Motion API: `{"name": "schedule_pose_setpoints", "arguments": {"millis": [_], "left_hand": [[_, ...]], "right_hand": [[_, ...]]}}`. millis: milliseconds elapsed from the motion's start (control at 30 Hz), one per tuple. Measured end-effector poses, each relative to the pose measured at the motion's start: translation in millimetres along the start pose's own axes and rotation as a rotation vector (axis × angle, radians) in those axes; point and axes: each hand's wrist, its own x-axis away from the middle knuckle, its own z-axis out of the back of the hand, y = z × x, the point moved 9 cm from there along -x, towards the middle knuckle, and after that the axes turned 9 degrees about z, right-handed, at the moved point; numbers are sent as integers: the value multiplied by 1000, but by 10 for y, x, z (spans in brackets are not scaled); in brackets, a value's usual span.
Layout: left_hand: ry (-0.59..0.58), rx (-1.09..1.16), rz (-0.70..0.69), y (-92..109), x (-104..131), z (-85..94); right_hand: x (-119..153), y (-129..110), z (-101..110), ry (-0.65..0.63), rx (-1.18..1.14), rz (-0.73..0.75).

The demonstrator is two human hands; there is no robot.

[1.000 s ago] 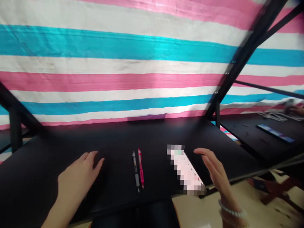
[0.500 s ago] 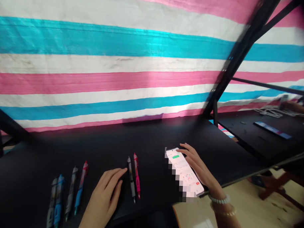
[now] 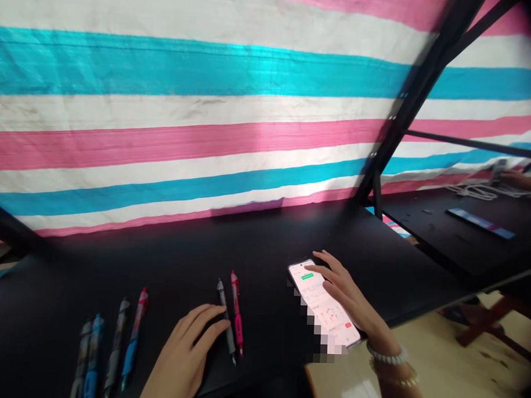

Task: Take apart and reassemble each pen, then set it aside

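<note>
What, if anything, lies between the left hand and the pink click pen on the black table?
The gray click pen does: it lies between the left hand and the pink click pen, roughly alongside the latter.

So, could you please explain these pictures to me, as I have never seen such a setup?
There is no machine, only a person's bare left hand and right hand, seen by a camera worn on the head, looking forward and down. On the black table, the left hand has its fingertips at a gray pen, beside a pink pen; I cannot tell whether the gray one is gripped. Four more pens lie farther left. The right hand is over a lit phone, its fingers outstretched.
</note>
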Motion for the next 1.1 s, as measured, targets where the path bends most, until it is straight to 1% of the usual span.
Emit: {"name": "schedule_pose_setpoints", "arguments": {"millis": [167,233,367,433,500,567,600,633,700,767,833,900,967,1033,1100], "left_hand": [[-23,30,12,-36,61,-84],[-33,34,23,-52,76,-111],[-58,22,15,-37,58,-124],[-72,15,-14,-4,37,-122],[-68,8,-35,17,18,-108],[-54,4,-40,21,7,-97],[-46,5,-39,18,5,-96],[-39,7,-37,14,4,-96],[-27,14,-23,1,4,-105],[-7,20,4,-23,9,-108],[8,21,30,-48,24,-116],[2,21,43,-67,47,-138],[-3,15,63,-95,67,-146],[27,0,100,-134,71,-104],[86,-13,124,-144,53,-14]], "right_hand": [[-15,-73,9,-21,-1,4],[-5,-56,28,2,-50,-10],[40,25,173,183,-219,-27],[68,5,257,275,-242,-32],[95,-128,334,354,-217,-32],[107,-395,376,419,-194,-17],[107,-566,383,460,-202,-1],[93,-750,357,484,-227,21],[-6,-1154,168,433,-292,111],[-136,-1502,-124,335,-308,203],[-252,-1726,-420,268,-260,273],[-330,-1823,-637,253,-178,306],[-374,-1826,-774,235,-104,295],[-385,-1797,-822,215,-83,272],[-381,-1779,-826,187,-93,262]]}}
